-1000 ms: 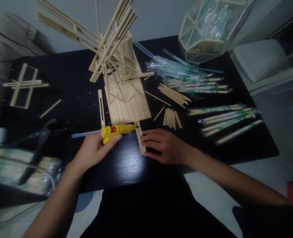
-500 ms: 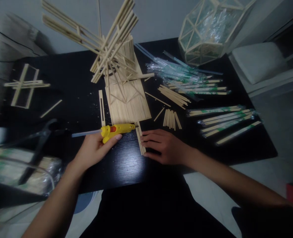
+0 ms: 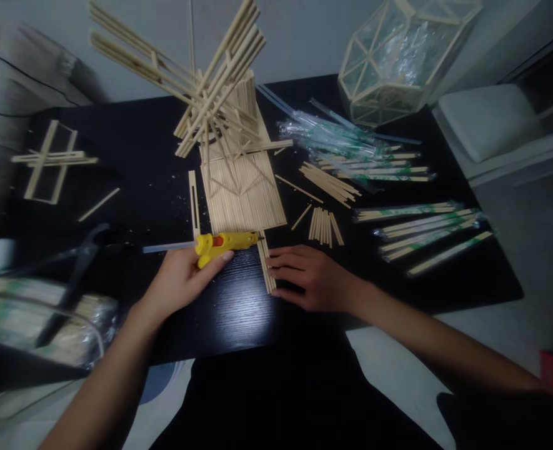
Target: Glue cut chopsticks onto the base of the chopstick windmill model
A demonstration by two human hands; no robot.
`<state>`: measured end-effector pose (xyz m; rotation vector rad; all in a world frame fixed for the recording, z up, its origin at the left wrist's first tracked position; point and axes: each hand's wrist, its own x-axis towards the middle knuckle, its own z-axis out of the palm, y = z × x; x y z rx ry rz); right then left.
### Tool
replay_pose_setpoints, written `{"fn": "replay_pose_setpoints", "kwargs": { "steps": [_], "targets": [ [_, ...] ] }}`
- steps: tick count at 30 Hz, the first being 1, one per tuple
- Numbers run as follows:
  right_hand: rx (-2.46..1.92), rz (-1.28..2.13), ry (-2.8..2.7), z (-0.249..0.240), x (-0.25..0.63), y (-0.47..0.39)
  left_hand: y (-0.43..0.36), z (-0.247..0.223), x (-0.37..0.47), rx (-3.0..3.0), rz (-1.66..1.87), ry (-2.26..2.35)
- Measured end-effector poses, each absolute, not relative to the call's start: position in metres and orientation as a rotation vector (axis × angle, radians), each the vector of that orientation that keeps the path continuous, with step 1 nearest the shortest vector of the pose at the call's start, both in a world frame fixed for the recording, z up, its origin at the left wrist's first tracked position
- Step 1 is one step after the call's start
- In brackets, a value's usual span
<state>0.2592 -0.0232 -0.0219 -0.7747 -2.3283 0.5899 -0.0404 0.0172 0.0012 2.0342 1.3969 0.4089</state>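
A yellow glue gun [image 3: 227,242] with a pale glue stick at its back is gripped in my left hand [image 3: 180,278]. Its nozzle points right, over the upper end of a narrow strip of joined sticks [image 3: 265,265]. My right hand [image 3: 311,278] lies beside this strip, its fingertips against the strip's right edge and fingers slightly apart. Just beyond the glue gun is a flat panel of wooden sticks [image 3: 245,200], part of a stick model with long crossed blades [image 3: 215,94].
Loose sticks [image 3: 327,181], short sticks [image 3: 322,226] and wrapped chopsticks [image 3: 426,228] lie at the right of the black table [image 3: 140,150]. A stick frame [image 3: 46,159] is at the left. A glass polyhedron [image 3: 388,69] stands at the back right.
The glue gun and my left hand have shifted slightly to the right, along the upper end of the strip. My right hand has stayed almost in place.
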Motion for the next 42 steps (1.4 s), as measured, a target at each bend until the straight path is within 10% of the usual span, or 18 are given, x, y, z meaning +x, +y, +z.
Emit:
{"fn": "replay_pose_setpoints", "kwargs": {
  "steps": [23, 42],
  "targets": [
    [-0.769, 0.599, -2.314, -0.025, 0.259, -0.023, 0.021, 0.032, -0.081, 1.913, 0.837, 1.695],
    [-0.774, 0.627, -2.326, -0.023, 0.259, -0.023, 0.043, 0.012, -0.102, 2.269, 0.466, 2.045]
  ]
}}
